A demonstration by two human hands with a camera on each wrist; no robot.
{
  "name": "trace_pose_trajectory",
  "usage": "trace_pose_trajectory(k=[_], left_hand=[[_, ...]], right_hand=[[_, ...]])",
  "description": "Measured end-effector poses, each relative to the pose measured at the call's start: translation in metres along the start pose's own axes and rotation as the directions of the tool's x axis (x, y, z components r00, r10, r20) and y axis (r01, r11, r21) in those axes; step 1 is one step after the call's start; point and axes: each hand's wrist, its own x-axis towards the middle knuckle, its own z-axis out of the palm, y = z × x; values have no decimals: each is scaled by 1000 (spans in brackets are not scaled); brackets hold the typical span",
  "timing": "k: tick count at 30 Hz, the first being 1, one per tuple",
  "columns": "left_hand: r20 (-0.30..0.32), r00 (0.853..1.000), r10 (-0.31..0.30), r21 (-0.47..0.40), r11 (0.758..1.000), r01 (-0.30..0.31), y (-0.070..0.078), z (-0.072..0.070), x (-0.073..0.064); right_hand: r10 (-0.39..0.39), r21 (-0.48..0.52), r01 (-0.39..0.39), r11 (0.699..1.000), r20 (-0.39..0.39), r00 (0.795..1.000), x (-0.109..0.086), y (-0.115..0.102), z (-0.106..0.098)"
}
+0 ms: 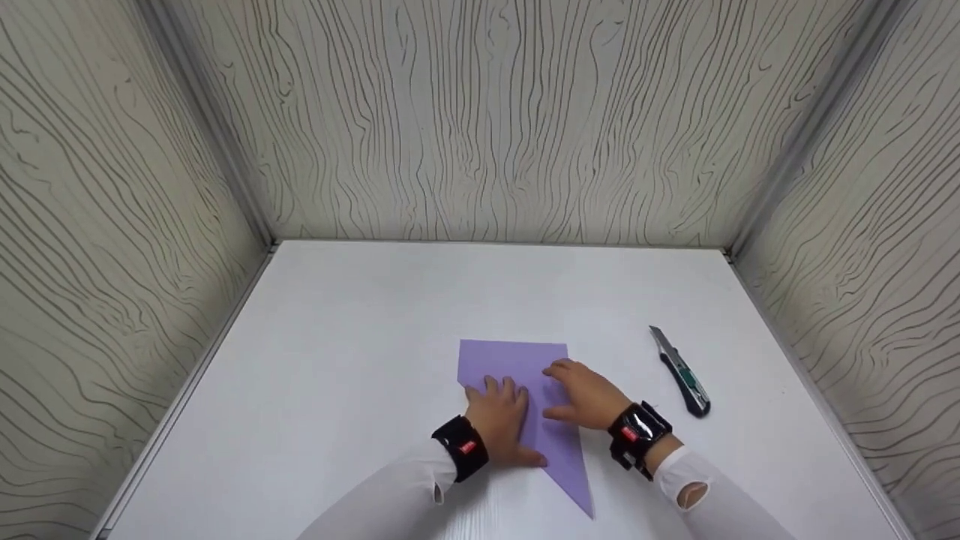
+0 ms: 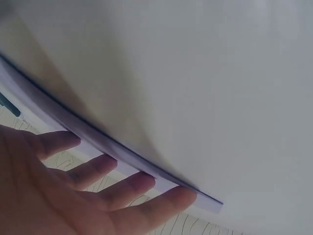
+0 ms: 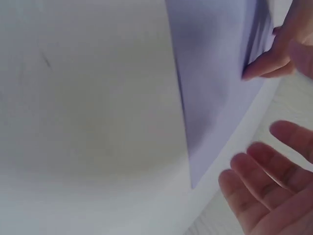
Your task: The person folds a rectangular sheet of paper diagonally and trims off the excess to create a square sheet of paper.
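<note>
A folded sheet of purple paper (image 1: 510,357) lies on the white table, its lower part narrowing to a point at the front right. My left hand (image 1: 496,421) rests on the paper's left side, fingers spread and thumb stretched toward the slanted lower edge. In the left wrist view its fingertips touch the paper (image 2: 115,147) along a fold. Over the paper's right edge, my right hand (image 1: 591,396) extends relaxed fingers and thumb without gripping anything. The right wrist view shows these fingers (image 3: 264,171) apart from the paper's pointed corner (image 3: 198,169), and the left hand pressing beyond.
A utility knife (image 1: 681,373) with a black and green handle lies to the right of the paper, blade out and aimed toward the back. Wood-patterned panels (image 1: 480,120) enclose the white table (image 1: 360,300) at the back and both sides.
</note>
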Motion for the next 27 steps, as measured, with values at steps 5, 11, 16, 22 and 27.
trace_pose_trajectory(k=[5, 11, 16, 22, 27], left_hand=[[2, 1000, 2, 27, 1000, -2, 6, -3, -3], [-8, 1000, 1, 51, 999, -1, 8, -4, -5], [10, 1000, 2, 53, 999, -2, 8, -7, -5], [17, 1000, -11, 49, 999, 10, 9, -7, -5], [22, 999, -29, 47, 999, 28, 8, -10, -7]], right_hand=[[76, 5, -76, 997, 2, 997, 12, 17, 13], [90, 1, -90, 996, -10, 996, 21, 31, 23], [102, -50, -101, 994, 19, 995, 20, 33, 25], [100, -71, -98, 993, 29, 995, 21, 34, 27], [114, -17, -114, 993, 16, 993, 21, 24, 23]])
